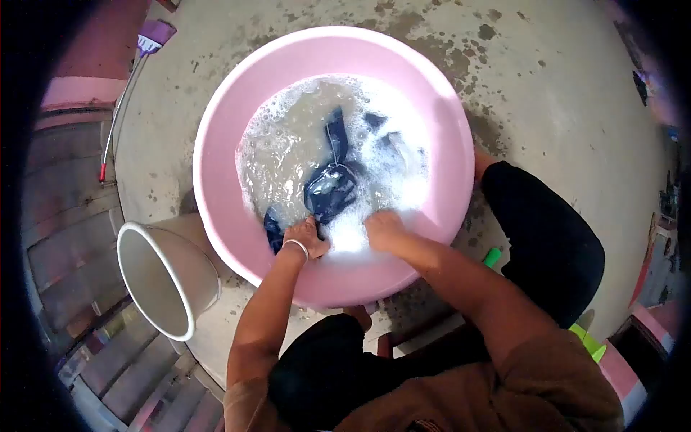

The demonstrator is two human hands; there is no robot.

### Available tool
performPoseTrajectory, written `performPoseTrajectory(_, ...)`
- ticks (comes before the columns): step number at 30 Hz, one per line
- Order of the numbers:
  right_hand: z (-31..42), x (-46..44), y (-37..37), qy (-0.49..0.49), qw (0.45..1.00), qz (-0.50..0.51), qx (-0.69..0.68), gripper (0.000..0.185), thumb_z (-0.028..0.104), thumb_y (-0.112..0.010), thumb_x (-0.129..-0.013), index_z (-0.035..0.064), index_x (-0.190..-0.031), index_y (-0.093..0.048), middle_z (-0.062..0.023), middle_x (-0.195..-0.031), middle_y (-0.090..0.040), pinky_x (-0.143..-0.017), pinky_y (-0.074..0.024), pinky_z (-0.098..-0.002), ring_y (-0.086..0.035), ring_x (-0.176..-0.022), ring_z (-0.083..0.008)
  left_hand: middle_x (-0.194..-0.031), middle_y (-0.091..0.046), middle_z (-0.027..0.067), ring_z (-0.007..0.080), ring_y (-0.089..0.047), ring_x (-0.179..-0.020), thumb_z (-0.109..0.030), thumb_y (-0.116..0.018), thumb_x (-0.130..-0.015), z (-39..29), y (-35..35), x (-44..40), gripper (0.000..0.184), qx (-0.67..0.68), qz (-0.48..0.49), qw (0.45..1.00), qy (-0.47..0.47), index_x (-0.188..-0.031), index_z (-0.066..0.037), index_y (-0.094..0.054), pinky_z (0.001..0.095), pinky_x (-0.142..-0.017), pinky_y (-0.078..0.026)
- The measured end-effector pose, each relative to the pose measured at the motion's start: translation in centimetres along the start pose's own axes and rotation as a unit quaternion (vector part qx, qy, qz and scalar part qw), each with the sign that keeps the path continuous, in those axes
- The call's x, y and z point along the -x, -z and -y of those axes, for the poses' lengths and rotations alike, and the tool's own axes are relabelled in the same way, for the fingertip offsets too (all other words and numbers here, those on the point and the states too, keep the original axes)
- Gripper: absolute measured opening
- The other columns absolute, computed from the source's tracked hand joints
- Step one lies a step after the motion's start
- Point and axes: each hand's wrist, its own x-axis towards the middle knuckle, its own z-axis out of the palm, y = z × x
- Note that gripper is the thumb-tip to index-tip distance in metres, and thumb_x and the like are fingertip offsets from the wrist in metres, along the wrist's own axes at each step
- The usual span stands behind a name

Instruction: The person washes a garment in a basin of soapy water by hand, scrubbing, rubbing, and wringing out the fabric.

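Note:
A large pink tub [216, 155] holds cloudy water with white suds [392, 108]. A dark blue wet garment [331, 193] lies bunched in it, partly under water. My left hand [306, 236], with a pale bangle on the wrist, is closed on the garment's near edge; another dark fold shows just left of the fingers. My right hand [385, 229] is curled into a fist low in the foam at the tub's near right. Whatever it grips is hidden by suds and by the hand itself.
A whitish bucket [209, 277] lies tilted left of the tub. A purple broom [155, 32] rests at the upper left. Bright green objects lie near my right leg [551, 237]. The concrete floor [554, 101] has wet spots.

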Motion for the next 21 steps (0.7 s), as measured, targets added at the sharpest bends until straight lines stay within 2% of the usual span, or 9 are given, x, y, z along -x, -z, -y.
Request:
performPoseTrajectory(3,-0.5,0.4,1.2,-0.048,0.997,0.013,-0.057,0.022,0.015,-0.055,-0.079,0.007,-0.091,-0.072,-0.0147,-0.098,-0.07,-0.079,-0.0531,-0.0419,-0.068,-0.092,-0.0296,-0.129,-0.057,0.0158,0.0261,-0.055,-0.12,-0.034,-0.056,-0.08,-0.7,1.1,2.9,0.058,-0.077,0.033,0.996,0.017,-0.128,-0.001,-0.054,0.0385,-0.102,-0.04)
performPoseTrajectory(4,-0.8,0.5,2.3,-0.044,0.998,-0.009,-0.046,0.022,0.015,-0.056,-0.078,0.0071,-0.091,-0.072,-0.0155,-0.097,-0.07,-0.079,-0.0532,-0.0423,-0.068,-0.091,-0.0301,-0.119,-0.065,0.0114,0.0254,-0.06,-0.114,-0.031,-0.06,-0.079,-0.4,0.7,3.2,0.044,-0.109,0.039,0.993,0.013,-0.116,-0.008,-0.065,0.038,-0.099,-0.043)
performPoseTrajectory(7,-2.0,3.3,8.9,-0.021,0.998,-0.022,-0.058,0.028,0.018,-0.06,-0.074,0.0027,-0.095,-0.07,-0.0196,-0.097,-0.068,-0.079,-0.0529,-0.0443,-0.066,-0.091,-0.0357,-0.114,-0.066,0.014,0.028,-0.062,-0.109,-0.035,-0.065,-0.078,2.6,2.5,5.1,0.045,-0.161,0.023,0.986,0.022,-0.113,-0.006,-0.066,0.0399,-0.096,-0.046)
performPoseTrajectory(12,-2.4,7.5,20.0,0.104,0.966,-0.147,-0.188,0.04,0.022,-0.066,-0.078,0.0004,-0.111,-0.061,-0.0248,-0.109,-0.063,-0.088,-0.0472,-0.0392,-0.061,-0.102,-0.0367,-0.102,-0.07,0.0115,0.0266,-0.067,-0.097,-0.023,-0.063,-0.078,5.1,14.6,14.7,0.025,-0.121,-0.141,0.978,0.097,-0.098,-0.011,-0.072,0.0363,-0.085,-0.052)
performPoseTrajectory(13,-1.2,9.4,22.8,0.113,0.967,-0.175,-0.149,0.034,0.012,-0.054,-0.076,-0.005,-0.105,-0.062,-0.0263,-0.103,-0.064,-0.09,-0.0467,-0.0405,-0.061,-0.1,-0.0385,-0.1,-0.07,0.012,0.027,-0.067,-0.096,-0.023,-0.064,-0.078,5.2,15.8,15.8,0.023,-0.116,-0.161,0.975,0.099,-0.096,-0.011,-0.072,0.0356,-0.084,-0.052)
performPoseTrajectory(15,-0.2,12.6,26.8,0.138,0.932,-0.227,-0.247,0.038,0.029,-0.065,-0.079,-0.0002,-0.104,-0.064,-0.0237,-0.098,-0.066,-0.084,-0.0485,-0.0391,-0.064,-0.093,-0.0343,-0.1,-0.07,0.012,0.0266,-0.067,-0.096,-0.022,-0.064,-0.077,4.7,17.9,18.0,0.023,-0.131,-0.187,0.968,0.103,-0.096,-0.011,-0.072,0.0357,-0.083,-0.053)
performPoseTrajectory(16,-0.2,13.2,29.0,0.105,0.932,-0.239,-0.252,0.037,0.03,-0.068,-0.079,0.001,-0.102,-0.065,-0.0197,-0.096,-0.068,-0.081,-0.0501,-0.0385,-0.066,-0.089,-0.0287,-0.1,-0.07,0.0121,0.0261,-0.067,-0.095,-0.021,-0.064,-0.077,4.5,18.5,18.8,0.023,-0.152,-0.204,0.962,0.101,-0.097,-0.011,-0.072,0.0358,-0.083,-0.053)
performPoseTrajectory(17,-0.7,13.2,30.2,0.135,0.885,-0.234,-0.379,0.035,0.03,-0.07,-0.078,0.0024,-0.099,-0.066,-0.0147,-0.094,-0.069,-0.078,-0.0508,-0.0368,-0.066,-0.086,-0.0226,-0.1,-0.07,0.0121,0.0261,-0.067,-0.095,-0.021,-0.064,-0.077,4.6,18.7,19.5,0.023,-0.148,-0.209,0.961,0.105,-0.097,-0.011,-0.072,0.0358,-0.083,-0.053)
performPoseTrajectory(21,1.9,20.2,36.1,0.191,0.875,-0.253,-0.367,0.037,0.027,-0.07,-0.078,0.0032,-0.105,-0.066,-0.0104,-0.096,-0.068,-0.079,-0.0494,-0.0331,-0.063,-0.084,-0.0173,-0.1,-0.07,0.0124,0.0262,-0.067,-0.097,-0.019,-0.064,-0.077,4.4,19.5,22.3,0.024,-0.143,-0.224,0.957,0.118,-0.098,-0.01,-0.072,0.0347,-0.083,-0.053)
